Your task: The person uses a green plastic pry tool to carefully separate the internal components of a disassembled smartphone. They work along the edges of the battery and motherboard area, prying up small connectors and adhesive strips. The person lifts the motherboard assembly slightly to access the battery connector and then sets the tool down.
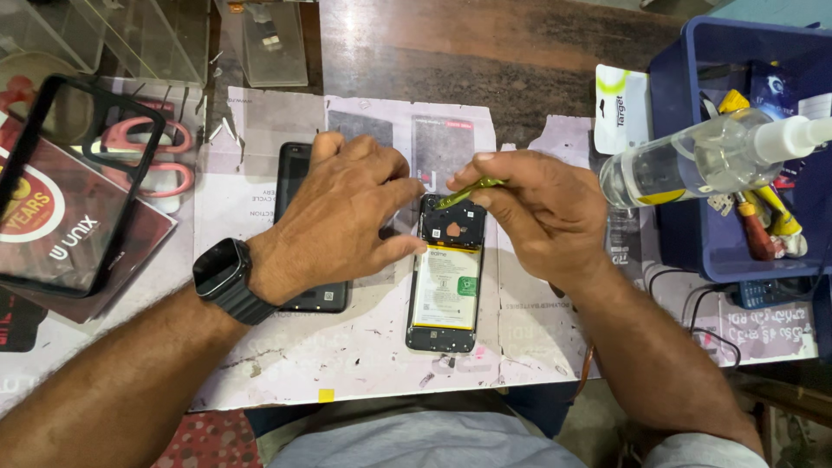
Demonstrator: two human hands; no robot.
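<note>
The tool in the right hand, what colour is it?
Yellow-green tool, seen in the head view, held by the right hand.

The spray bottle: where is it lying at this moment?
In the head view, the clear spray bottle lies on its side at the right, resting across the rim of the blue bin, just beyond the right hand.

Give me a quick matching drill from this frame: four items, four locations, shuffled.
Items:
1. opened phone
2. spray bottle
3. scissors
4. tweezers

Places:
A. lying across the blue bin
B. pinched in the right hand
C. far left, under a clear phone case
D. on the mat, steadied by the left hand

Pairs: 1-D, 2-A, 3-C, 4-B
</note>
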